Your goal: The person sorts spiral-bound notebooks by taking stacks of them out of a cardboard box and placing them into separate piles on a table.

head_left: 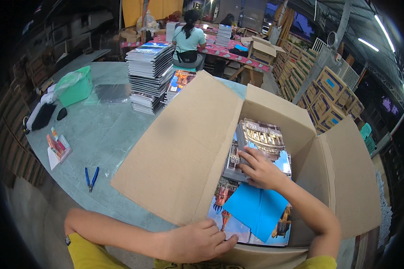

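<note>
An open cardboard box (300, 172) stands before me, with glossy picture-covered notebooks (265, 134) stacked inside. My right hand (265, 170) reaches over the upper stack, its bent fingers hooked at the stack's left edge. Just below that hand, a creased blue sheet (258, 208) lies across the nearer notebooks (229, 224). At the box's near left corner is my left hand (199, 242), fingers curled together over the cardboard edge and thumb pointing right. What its fingertips touch is partly hidden.
Tall stacks of notebooks (150, 76) stand beyond the left flap (179, 134). On the table (103, 130) lie blue-handled pliers (92, 179), a green basket (76, 87) and a small holder (58, 148). A person (188, 40) sits farther back; cartons (330, 98) are piled at right.
</note>
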